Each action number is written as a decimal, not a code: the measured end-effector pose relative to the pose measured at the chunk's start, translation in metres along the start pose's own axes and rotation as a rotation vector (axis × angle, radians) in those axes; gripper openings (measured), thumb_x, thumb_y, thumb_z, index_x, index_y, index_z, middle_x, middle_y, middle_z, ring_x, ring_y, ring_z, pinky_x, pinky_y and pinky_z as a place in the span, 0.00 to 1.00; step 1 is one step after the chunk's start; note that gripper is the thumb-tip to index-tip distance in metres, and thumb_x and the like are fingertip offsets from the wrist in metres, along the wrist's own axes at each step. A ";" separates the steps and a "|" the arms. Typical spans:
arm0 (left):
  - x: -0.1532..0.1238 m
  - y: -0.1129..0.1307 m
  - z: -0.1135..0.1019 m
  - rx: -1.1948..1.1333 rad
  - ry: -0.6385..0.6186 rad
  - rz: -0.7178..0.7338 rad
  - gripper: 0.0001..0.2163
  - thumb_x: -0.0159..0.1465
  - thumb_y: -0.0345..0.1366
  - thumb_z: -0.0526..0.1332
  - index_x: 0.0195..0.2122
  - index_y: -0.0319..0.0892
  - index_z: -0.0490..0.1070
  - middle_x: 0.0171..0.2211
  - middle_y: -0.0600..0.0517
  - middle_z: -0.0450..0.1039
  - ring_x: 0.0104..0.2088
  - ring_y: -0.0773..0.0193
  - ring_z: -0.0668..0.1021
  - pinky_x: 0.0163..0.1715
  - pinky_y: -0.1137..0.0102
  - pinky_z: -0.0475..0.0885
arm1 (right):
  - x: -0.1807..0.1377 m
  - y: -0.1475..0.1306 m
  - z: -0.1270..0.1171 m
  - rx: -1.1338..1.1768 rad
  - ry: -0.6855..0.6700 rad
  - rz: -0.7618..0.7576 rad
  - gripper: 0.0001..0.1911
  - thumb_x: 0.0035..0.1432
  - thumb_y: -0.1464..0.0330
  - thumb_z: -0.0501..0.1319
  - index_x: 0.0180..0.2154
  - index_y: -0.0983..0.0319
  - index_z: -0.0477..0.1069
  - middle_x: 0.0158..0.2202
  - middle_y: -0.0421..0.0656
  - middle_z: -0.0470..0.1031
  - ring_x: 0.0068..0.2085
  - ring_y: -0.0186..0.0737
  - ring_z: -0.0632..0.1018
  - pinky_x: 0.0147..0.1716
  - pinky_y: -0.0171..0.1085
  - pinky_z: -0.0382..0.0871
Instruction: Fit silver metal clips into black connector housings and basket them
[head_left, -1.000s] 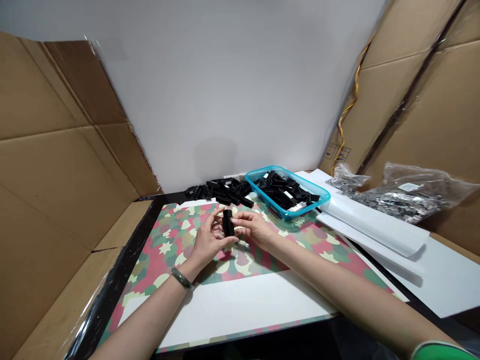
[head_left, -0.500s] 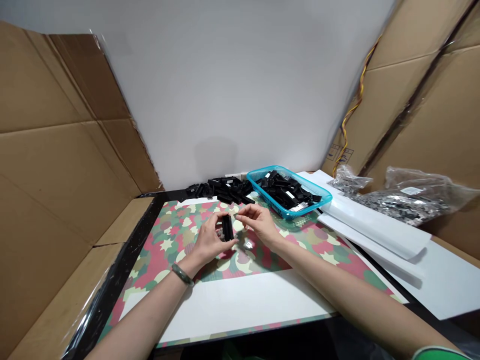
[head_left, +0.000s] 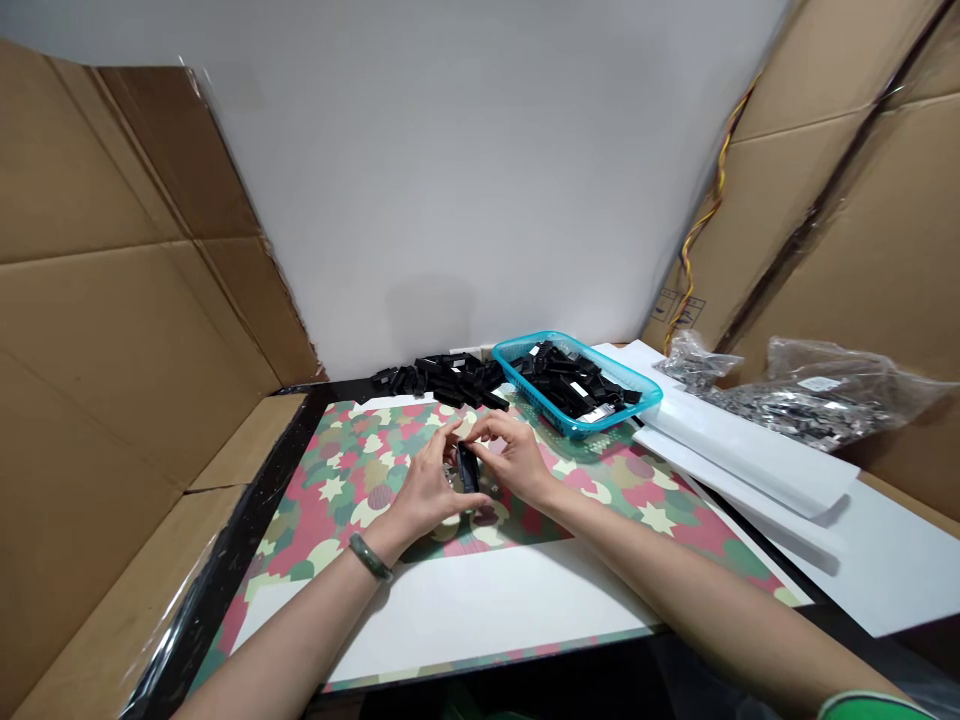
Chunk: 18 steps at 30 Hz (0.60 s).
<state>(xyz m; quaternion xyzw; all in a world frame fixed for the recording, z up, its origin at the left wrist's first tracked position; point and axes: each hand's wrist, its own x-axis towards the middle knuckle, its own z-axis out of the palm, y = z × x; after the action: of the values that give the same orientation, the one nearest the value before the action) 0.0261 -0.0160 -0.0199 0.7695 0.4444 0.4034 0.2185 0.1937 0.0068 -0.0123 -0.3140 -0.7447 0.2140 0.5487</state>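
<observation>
The left hand (head_left: 427,490) and right hand (head_left: 517,458) seem to pinch a slim black plastic connector (head_left: 469,468); a loose fingertip grip could drop it.

Teal plastic mesh basket (head_left: 619,415) on the desk, full of black rectangular blocks (head_left: 562,382); a loose heap of the same blocks (head_left: 450,380) just left of it. Camouflage-print mat (head_left: 352,480) with a white board (head_left: 480,610) across its near edge. White sheets (head_left: 750,460) to the right, two clear plastic bags of small metal parts (head_left: 817,400) behind them. Brown cardboard panels (head_left: 112,300) flank a white wall (head_left: 450,180); yellow-red wires (head_left: 701,240) run down the right-hand cardboard.
</observation>
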 end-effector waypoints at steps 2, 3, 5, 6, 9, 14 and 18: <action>-0.001 -0.001 0.001 0.022 -0.001 0.011 0.49 0.42 0.41 0.77 0.64 0.43 0.55 0.44 0.46 0.73 0.40 0.53 0.77 0.41 0.59 0.74 | 0.000 0.003 -0.001 -0.032 -0.002 -0.002 0.06 0.57 0.75 0.62 0.29 0.61 0.75 0.31 0.43 0.77 0.35 0.40 0.76 0.37 0.39 0.69; -0.001 -0.001 0.001 0.035 -0.005 0.022 0.50 0.43 0.40 0.77 0.65 0.44 0.53 0.43 0.47 0.73 0.39 0.54 0.77 0.39 0.60 0.74 | 0.000 0.005 -0.001 -0.046 -0.004 -0.009 0.06 0.56 0.75 0.62 0.29 0.61 0.74 0.30 0.43 0.76 0.34 0.40 0.76 0.37 0.39 0.68; -0.002 -0.001 0.001 0.060 -0.013 0.042 0.50 0.44 0.39 0.77 0.66 0.45 0.52 0.42 0.48 0.73 0.37 0.56 0.76 0.38 0.61 0.74 | 0.000 0.007 -0.002 -0.080 -0.005 -0.032 0.06 0.57 0.76 0.61 0.29 0.61 0.74 0.30 0.43 0.76 0.34 0.40 0.76 0.36 0.38 0.68; -0.002 -0.002 0.001 0.071 -0.018 0.048 0.51 0.44 0.38 0.77 0.66 0.45 0.51 0.41 0.49 0.73 0.36 0.57 0.76 0.38 0.61 0.74 | 0.000 0.008 -0.002 -0.099 -0.004 -0.049 0.06 0.57 0.76 0.61 0.29 0.61 0.74 0.30 0.43 0.76 0.34 0.40 0.76 0.36 0.38 0.68; -0.002 -0.002 0.002 0.087 -0.028 0.056 0.50 0.44 0.36 0.76 0.66 0.45 0.51 0.41 0.49 0.72 0.35 0.57 0.75 0.37 0.62 0.74 | -0.001 0.010 -0.001 -0.161 -0.011 -0.110 0.07 0.58 0.76 0.60 0.30 0.61 0.73 0.30 0.42 0.75 0.33 0.39 0.75 0.35 0.38 0.67; -0.004 -0.001 0.005 0.095 -0.048 0.036 0.49 0.44 0.36 0.76 0.66 0.44 0.53 0.44 0.46 0.73 0.38 0.54 0.77 0.39 0.59 0.75 | -0.002 0.015 0.001 -0.264 -0.048 -0.170 0.07 0.57 0.77 0.61 0.28 0.61 0.72 0.30 0.42 0.74 0.32 0.38 0.74 0.33 0.36 0.66; -0.005 0.002 0.007 0.089 -0.025 0.042 0.49 0.44 0.34 0.76 0.66 0.47 0.54 0.48 0.44 0.72 0.45 0.49 0.76 0.44 0.55 0.74 | -0.002 0.017 0.002 -0.387 -0.094 -0.227 0.08 0.57 0.78 0.59 0.29 0.62 0.73 0.32 0.44 0.77 0.33 0.38 0.76 0.33 0.36 0.66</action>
<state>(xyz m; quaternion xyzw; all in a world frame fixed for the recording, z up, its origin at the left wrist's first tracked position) 0.0313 -0.0217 -0.0243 0.7926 0.4428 0.3780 0.1812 0.1958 0.0176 -0.0255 -0.3171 -0.8272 0.0186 0.4636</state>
